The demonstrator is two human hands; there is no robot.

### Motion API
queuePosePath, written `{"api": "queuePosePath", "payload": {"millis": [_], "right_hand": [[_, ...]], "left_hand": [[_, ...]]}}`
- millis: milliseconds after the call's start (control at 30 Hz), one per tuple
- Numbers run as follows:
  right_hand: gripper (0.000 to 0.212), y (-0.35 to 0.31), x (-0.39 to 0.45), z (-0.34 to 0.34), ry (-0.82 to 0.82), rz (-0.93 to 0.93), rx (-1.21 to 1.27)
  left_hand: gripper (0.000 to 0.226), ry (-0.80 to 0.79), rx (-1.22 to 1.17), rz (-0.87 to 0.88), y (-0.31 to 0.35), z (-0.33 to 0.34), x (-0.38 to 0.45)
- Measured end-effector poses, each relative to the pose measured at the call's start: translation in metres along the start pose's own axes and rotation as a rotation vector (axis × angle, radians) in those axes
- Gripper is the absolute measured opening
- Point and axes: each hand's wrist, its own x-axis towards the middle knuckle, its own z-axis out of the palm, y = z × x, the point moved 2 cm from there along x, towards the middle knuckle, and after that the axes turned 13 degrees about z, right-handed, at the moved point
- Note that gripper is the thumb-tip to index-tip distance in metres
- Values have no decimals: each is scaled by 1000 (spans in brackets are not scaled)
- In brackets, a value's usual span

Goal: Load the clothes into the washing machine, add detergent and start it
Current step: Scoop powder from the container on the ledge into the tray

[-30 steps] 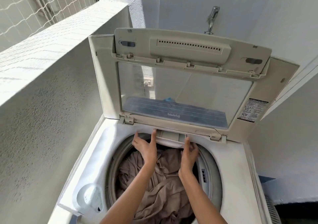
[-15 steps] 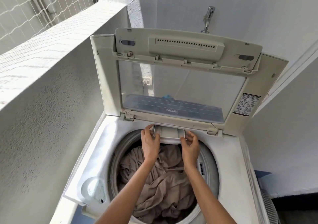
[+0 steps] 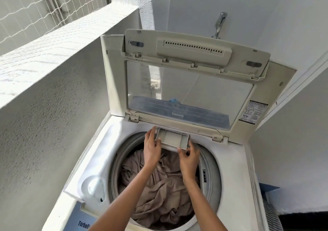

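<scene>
A white top-loading washing machine (image 3: 232, 177) stands with its lid (image 3: 191, 81) raised upright. Beige clothes (image 3: 159, 191) fill the drum. At the back rim of the drum opening a small beige detergent drawer (image 3: 173, 139) is pulled out, tilted toward me. My left hand (image 3: 151, 149) holds the drawer's left side, fingers along its edge. My right hand (image 3: 189, 159) pinches the drawer's front right corner. Both forearms reach over the drum.
A rough white parapet wall (image 3: 44, 124) runs close along the left, with netting above it. A metal tap (image 3: 220, 25) sticks out of the wall behind the lid. A round recess (image 3: 95, 186) sits in the machine's front left corner.
Both hands went from touching the shut drawer to gripping its sides, and the drawer has slid out toward me over the drum.
</scene>
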Motion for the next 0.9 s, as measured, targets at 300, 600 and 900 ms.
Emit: {"api": "queuePosePath", "payload": {"millis": [300, 600, 900], "right_hand": [[58, 0, 16, -12, -84, -119, -207], [51, -2, 13, -13, -83, -92, -241], [35, -31, -57, 4, 24, -428, -41]], "left_hand": [[85, -319, 369, 214, -5, 0, -8], [85, -577, 547, 143, 10, -8, -2], [66, -282, 564, 127, 29, -82, -44]]}}
